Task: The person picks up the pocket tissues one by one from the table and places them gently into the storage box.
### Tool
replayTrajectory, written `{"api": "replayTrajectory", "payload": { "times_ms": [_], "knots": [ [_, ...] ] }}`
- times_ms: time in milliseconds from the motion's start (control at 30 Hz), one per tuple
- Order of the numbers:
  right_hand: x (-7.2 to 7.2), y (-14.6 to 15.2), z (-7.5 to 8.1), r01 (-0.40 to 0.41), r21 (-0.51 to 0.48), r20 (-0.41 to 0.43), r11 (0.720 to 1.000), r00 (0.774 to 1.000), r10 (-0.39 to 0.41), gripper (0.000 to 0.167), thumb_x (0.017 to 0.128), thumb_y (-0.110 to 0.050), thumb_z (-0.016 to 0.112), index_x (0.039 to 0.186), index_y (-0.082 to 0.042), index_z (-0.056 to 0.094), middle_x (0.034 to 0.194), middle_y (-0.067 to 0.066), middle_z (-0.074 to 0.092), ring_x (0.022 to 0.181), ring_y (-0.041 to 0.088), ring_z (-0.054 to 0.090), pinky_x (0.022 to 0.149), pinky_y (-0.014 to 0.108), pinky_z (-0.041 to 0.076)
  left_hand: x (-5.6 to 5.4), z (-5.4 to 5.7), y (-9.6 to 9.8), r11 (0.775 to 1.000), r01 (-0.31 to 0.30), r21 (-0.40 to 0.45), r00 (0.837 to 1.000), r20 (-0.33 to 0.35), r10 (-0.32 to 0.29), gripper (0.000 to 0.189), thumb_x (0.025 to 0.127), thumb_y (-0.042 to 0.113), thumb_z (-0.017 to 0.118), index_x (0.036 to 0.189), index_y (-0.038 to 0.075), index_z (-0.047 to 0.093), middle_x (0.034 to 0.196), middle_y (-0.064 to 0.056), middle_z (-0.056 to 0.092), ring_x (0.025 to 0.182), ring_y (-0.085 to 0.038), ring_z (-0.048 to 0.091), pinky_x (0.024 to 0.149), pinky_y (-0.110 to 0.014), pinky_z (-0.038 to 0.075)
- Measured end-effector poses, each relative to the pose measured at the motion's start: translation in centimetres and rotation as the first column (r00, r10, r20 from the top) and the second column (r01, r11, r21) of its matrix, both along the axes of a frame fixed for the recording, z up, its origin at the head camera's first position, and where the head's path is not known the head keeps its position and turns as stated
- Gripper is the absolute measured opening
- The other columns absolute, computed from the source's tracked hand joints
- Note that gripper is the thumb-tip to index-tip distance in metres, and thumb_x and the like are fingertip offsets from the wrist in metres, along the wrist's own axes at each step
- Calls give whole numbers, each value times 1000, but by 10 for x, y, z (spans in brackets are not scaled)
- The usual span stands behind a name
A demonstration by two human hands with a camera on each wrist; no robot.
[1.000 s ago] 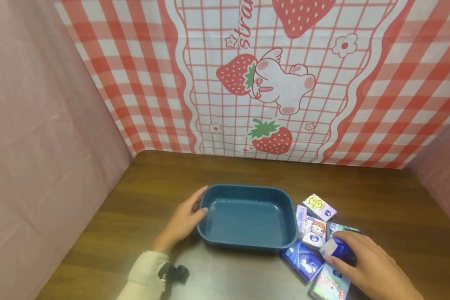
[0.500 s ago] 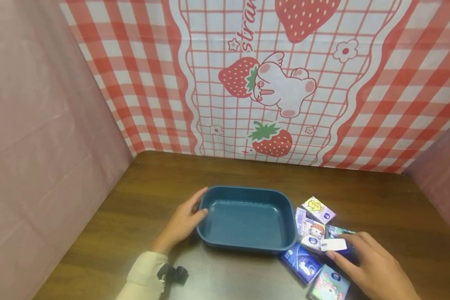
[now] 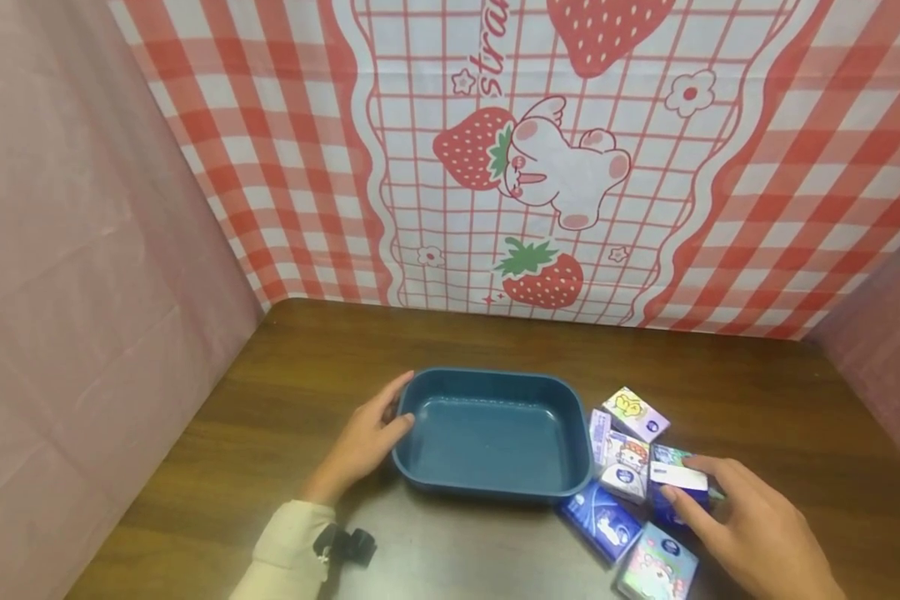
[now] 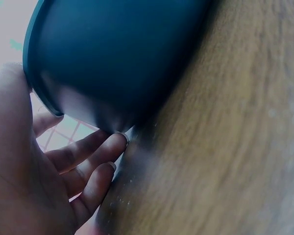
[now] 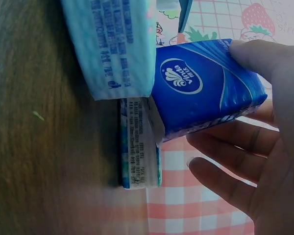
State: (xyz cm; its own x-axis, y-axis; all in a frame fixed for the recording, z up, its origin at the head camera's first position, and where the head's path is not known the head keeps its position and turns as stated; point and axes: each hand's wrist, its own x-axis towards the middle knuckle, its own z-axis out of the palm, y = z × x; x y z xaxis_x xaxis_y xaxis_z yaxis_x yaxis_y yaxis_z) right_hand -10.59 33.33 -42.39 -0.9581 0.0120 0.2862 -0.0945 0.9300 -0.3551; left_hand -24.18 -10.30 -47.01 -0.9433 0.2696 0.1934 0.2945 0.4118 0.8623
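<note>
A brown wooden desk (image 3: 285, 400), strawberry-checked cloth (image 3: 540, 150) behind. One blue tray (image 3: 495, 435), left hand (image 3: 363, 442) steadying it with relaxed fingers; six tissue packs, right hand (image 3: 750, 533) gripping one blue pack (image 3: 675, 492).

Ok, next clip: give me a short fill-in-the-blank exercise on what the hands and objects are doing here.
1. The left hand rests against the left end of the dark blue ____.
2. The right hand grips a blue tissue pack between thumb and ____.
3. The other tissue packs lie on the table to the ____ of the tray.
4. Inside, the tray holds ____.

Missing words: tray; fingers; right; nothing
</note>
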Motion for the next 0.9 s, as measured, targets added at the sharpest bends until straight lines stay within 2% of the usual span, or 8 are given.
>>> {"api": "replayTrajectory", "payload": {
  "times_ms": [167,400,533,700,900],
  "knots": [
    [1,1,1,13,3,-79,1000,997,-12,46,82,-40,82,109,-6,65,104,19,69,91,45,65,71,65,50,1,1,0,1000,-1,0,1000,-3,1,62,95,11,64,153,21,44,138,-14,59,117,-28,62,95,-49,53],
    [3,2,3,56,-15,-121,998,991,-58,35,83,-39,81,98,-12,66,97,13,70,86,42,66,66,63,50,0,2,0,1000,0,-6,1000,0,0,61,95,14,65,152,23,44,138,-12,59,117,-27,62,97,-47,52],
    [3,3,5,88,-29,-119,996,989,-91,32,84,-39,81,96,-13,66,96,11,70,82,39,67,63,61,50,0,2,0,1000,9,-1,1000,-1,-9,61,95,15,64,153,21,44,139,-13,58,118,-27,61,97,-47,51],
    [2,5,6,138,-44,-102,989,985,-142,34,87,-41,77,98,-10,68,101,18,70,87,44,66,66,62,48,-4,3,0,1000,20,16,1000,-11,-20,61,95,14,64,153,20,44,138,-14,59,115,-27,63,94,-45,54],
    [3,4,4,143,-48,-78,989,986,-147,33,90,-41,73,98,-10,69,104,21,70,91,47,65,68,62,47,-3,1,-1,1000,20,11,1000,11,-20,62,95,13,64,153,19,43,139,-13,59,114,-26,63,95,-45,53]
  ]
}}
